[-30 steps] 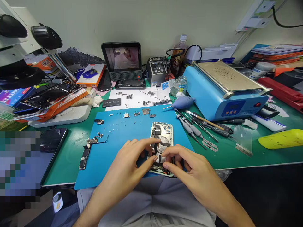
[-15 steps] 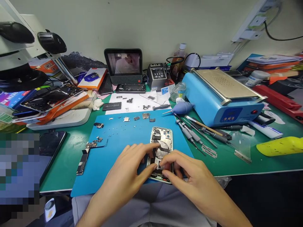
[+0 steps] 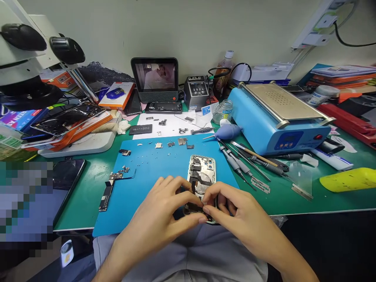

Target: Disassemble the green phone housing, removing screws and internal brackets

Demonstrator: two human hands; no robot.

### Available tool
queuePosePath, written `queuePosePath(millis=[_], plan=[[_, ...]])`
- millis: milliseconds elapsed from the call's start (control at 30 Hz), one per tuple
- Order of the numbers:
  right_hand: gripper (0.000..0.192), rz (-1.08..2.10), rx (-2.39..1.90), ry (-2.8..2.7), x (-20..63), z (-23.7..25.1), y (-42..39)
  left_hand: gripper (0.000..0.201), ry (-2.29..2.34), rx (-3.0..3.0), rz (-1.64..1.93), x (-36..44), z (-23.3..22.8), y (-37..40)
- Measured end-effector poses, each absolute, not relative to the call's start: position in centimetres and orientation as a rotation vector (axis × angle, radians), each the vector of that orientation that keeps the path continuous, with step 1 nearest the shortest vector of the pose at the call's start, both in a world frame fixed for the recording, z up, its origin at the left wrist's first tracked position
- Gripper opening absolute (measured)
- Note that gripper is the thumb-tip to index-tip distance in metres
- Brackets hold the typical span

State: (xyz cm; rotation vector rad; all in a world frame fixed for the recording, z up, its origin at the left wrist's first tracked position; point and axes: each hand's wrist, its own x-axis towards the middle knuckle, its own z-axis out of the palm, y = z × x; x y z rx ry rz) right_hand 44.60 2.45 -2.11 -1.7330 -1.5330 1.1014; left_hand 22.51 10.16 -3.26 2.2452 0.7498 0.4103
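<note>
An opened phone housing (image 3: 202,178), its inner metal and flex cables showing, lies at the front right of the blue mat (image 3: 152,184). My left hand (image 3: 169,203) steadies it, fingers curled along its left edge. The left thumb and index finger reach across its lower part. My right hand (image 3: 235,207) is at the lower right of the housing, thumb and index finger pinched together over it. Whatever sits in that pinch is hidden or too small to name. Long circuit boards (image 3: 105,194) and several small metal parts (image 3: 158,145) lie on the mat.
A blue heated plate machine (image 3: 279,121), a blower bulb (image 3: 227,131), tweezers and screwdrivers, and a razor blade (image 3: 261,185) are to the right. A battery (image 3: 141,129) lies at the back. The microscope (image 3: 25,70) overhangs the left; a dark phone (image 3: 70,184) lies below it.
My left index finger has moved down from the middle of the housing towards my right fingertips. My right thumb and index finger have come together. The camera view has shifted slightly.
</note>
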Motion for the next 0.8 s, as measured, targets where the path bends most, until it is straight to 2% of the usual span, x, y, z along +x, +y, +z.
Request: queuePosePath(millis=[100, 267, 800], plan=[[0.005, 1.106, -1.738, -1.537, 44.8, -1.92, 2.54, 0.025, 0.716, 2.264, 0.384, 22.38, -3.27, 10.37], [0.008, 1.217, -1.702, -1.532, 45.35, -1.42, 2.79, 0.019, 0.71, 2.288, 0.381, 22.31, -3.36, 10.44], [0.005, 1.287, -1.751, -1.54, 45.31, -1.14, 3.08, 0.018, 0.698, 2.227, 0.442, 22.01, -3.86, 10.24]])
